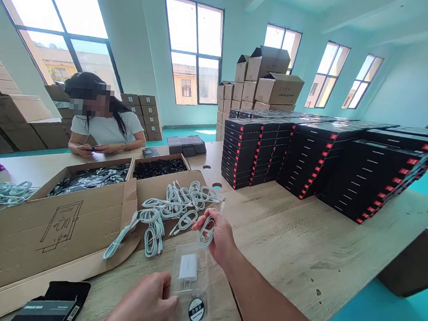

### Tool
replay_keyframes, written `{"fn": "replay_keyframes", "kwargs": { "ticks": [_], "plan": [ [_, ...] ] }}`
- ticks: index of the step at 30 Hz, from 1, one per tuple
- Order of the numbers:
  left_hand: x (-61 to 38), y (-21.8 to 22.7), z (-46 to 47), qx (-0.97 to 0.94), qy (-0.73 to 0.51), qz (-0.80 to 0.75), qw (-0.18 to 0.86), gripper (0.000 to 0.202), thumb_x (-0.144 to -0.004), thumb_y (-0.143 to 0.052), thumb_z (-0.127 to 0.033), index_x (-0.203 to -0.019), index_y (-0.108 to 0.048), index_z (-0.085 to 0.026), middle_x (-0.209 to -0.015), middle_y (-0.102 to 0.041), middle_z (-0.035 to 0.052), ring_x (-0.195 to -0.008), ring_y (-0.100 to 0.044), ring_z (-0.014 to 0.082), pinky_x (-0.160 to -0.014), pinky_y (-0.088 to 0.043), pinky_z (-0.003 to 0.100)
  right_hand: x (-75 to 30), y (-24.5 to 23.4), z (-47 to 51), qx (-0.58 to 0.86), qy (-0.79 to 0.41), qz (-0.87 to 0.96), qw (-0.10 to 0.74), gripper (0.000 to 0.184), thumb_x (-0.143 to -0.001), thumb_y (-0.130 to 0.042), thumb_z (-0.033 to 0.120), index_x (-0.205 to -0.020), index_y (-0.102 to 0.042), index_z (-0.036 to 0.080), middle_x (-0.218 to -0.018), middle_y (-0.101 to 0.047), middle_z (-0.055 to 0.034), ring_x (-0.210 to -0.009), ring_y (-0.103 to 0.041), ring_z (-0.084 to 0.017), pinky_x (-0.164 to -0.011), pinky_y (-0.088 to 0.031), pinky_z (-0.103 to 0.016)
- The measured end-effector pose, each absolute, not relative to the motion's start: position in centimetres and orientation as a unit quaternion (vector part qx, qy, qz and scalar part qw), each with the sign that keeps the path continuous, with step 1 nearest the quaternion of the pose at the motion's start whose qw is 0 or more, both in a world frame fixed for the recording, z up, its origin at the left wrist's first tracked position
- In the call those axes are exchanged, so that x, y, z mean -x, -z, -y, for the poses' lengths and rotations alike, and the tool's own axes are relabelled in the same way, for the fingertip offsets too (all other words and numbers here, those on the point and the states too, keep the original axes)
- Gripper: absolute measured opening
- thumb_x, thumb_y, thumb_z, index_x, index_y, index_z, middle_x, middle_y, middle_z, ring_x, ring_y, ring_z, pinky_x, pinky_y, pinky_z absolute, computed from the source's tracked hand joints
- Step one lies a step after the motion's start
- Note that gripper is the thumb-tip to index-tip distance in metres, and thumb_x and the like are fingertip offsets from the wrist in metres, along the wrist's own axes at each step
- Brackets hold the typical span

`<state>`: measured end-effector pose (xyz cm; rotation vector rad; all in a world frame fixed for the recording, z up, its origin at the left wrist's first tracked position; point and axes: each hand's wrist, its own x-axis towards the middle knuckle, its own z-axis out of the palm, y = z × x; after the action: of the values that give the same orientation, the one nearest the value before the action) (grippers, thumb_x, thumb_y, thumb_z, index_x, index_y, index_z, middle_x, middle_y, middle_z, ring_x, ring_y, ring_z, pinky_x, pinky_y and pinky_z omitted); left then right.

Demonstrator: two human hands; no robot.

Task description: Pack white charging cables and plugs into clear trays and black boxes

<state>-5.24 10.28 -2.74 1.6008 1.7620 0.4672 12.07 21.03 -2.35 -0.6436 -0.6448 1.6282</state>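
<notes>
My right hand [220, 236] is closed around a coiled white charging cable [205, 233], held just above the far end of a clear plastic tray [205, 271]. A white charger plug [189, 267] with two prongs lies in the tray, and a round black-and-white sticker [197, 310] shows at its near end. My left hand [147, 301], slightly blurred, pinches the tray's left edge between thumb and fingers. Several more coiled white cables [153, 220] lie in a heap beyond the tray. At the lower left is an opened black box [50, 311].
High stacks of black boxes [251, 153] stand at the right on the wooden table [284, 255]. Cardboard boxes [86, 224] of small dark parts sit at the left. Across the table a co-worker [105, 127] handles a small dark item. More white cables [3, 196] lie far left.
</notes>
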Motion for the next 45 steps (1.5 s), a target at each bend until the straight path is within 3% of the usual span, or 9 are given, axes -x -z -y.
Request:
{"fn": "replay_keyframes", "kwargs": {
  "ticks": [3, 8, 12, 15, 22, 26, 32, 36, 45],
  "plan": [
    [4.2, 3.1, -10.7, -0.61, -0.238, -0.665, 0.36, 0.016, -0.067, -0.056, -0.026, -0.057, -0.043, -0.024, -0.055, -0.048, -0.0046, -0.057, -0.044, 0.0153, -0.053, -0.025, 0.028, -12.8, 2.1, -21.2, 0.302, -0.676, 0.289, 0.607, 0.027, -0.079, -0.062, 0.05, -0.077, -0.061, 0.023, -0.072, -0.074, -0.0034, -0.078, -0.072, -0.024, -0.079, -0.052, -0.036],
    [2.5, 2.7, -11.5, -0.452, -0.454, -0.635, 0.432, 0.025, -0.07, -0.062, -0.034, -0.076, -0.039, -0.027, -0.078, -0.072, 0.0026, -0.065, -0.067, 0.021, -0.055, -0.049, 0.03, -12.6, 1.7, -20.1, 0.331, -0.57, 0.357, 0.661, 0.031, -0.086, -0.052, 0.048, -0.08, -0.069, 0.023, -0.101, -0.078, -0.0073, -0.108, -0.068, -0.028, -0.094, -0.048, -0.038],
    [0.5, 2.5, -12.0, -0.348, -0.62, -0.584, 0.391, 0.052, -0.071, -0.072, -0.034, -0.113, -0.044, -0.025, -0.086, -0.072, -0.0002, -0.077, -0.073, 0.0221, -0.067, -0.059, 0.035, -10.7, 2.4, -18.8, 0.356, -0.508, 0.407, 0.671, 0.04, -0.094, -0.046, 0.054, -0.086, -0.07, 0.024, -0.11, -0.075, -0.0087, -0.113, -0.064, -0.028, -0.1, -0.046, -0.04],
    [-0.5, 2.6, -12.2, -0.287, -0.666, -0.518, 0.453, 0.048, -0.073, -0.073, -0.031, -0.116, -0.051, -0.024, -0.105, -0.073, 0.0039, -0.097, -0.073, 0.0235, -0.079, -0.061, 0.035, -9.7, 3.2, -18.4, 0.367, -0.442, 0.475, 0.667, 0.044, -0.1, -0.04, 0.055, -0.094, -0.07, 0.024, -0.113, -0.073, -0.0112, -0.112, -0.064, -0.027, -0.1, -0.047, -0.04],
    [0.9, 2.9, -12.0, -0.2, -0.714, -0.394, 0.542, 0.057, -0.066, -0.086, -0.029, -0.117, -0.061, -0.025, -0.125, -0.073, 0.0094, -0.12, -0.067, 0.0299, -0.084, -0.062, 0.036, -9.6, 4.0, -17.9, 0.374, -0.258, 0.713, 0.533, 0.045, -0.104, -0.04, 0.041, -0.138, -0.063, 0.022, -0.141, -0.064, -0.0136, -0.135, -0.053, -0.03, -0.116, -0.036, -0.053],
    [2.6, 2.7, -11.9, -0.229, -0.704, -0.429, 0.517, 0.06, -0.064, -0.093, -0.033, -0.115, -0.065, -0.021, -0.121, -0.076, 0.0116, -0.117, -0.07, 0.0308, -0.081, -0.062, 0.033, -10.9, 4.1, -18.3, 0.301, -0.385, 0.767, 0.416, 0.069, -0.092, -0.059, 0.034, -0.158, -0.041, 0.023, -0.162, -0.043, -0.0116, -0.151, -0.035, -0.032, -0.125, -0.024, -0.054],
    [2.9, 2.3, -11.9, -0.274, -0.687, -0.416, 0.53, 0.056, -0.065, -0.093, -0.034, -0.111, -0.066, -0.019, -0.115, -0.079, 0.013, -0.104, -0.075, 0.0298, -0.082, -0.062, 0.035, -13.2, 4.2, -20.2, 0.193, -0.709, 0.566, 0.375, 0.061, -0.093, -0.06, 0.048, -0.148, -0.054, 0.023, -0.133, -0.07, -0.0113, -0.12, -0.065, -0.027, -0.104, -0.047, -0.044],
    [2.5, 2.5, -11.9, -0.296, -0.679, -0.427, 0.519, 0.059, -0.063, -0.094, -0.034, -0.113, -0.067, -0.019, -0.113, -0.08, 0.0129, -0.103, -0.075, 0.0313, -0.079, -0.062, 0.036, -13.1, 4.3, -20.4, 0.204, -0.697, 0.571, 0.383, 0.069, -0.078, -0.083, 0.051, -0.138, -0.064, 0.022, -0.111, -0.076, -0.0074, -0.095, -0.068, -0.021, -0.092, -0.049, -0.037],
    [2.3, 3.1, -12.6, -0.236, -0.713, -0.484, 0.449, 0.055, -0.05, -0.097, -0.039, -0.095, -0.071, -0.019, -0.096, -0.082, 0.0082, -0.103, -0.075, 0.0309, -0.09, -0.059, 0.04, -10.2, 5.7, -19.6, 0.285, -0.574, 0.625, 0.445, 0.062, -0.087, -0.071, 0.057, -0.136, -0.067, 0.02, -0.104, -0.078, -0.0082, -0.09, -0.068, -0.023, -0.084, -0.053, -0.038]
  ]
}}
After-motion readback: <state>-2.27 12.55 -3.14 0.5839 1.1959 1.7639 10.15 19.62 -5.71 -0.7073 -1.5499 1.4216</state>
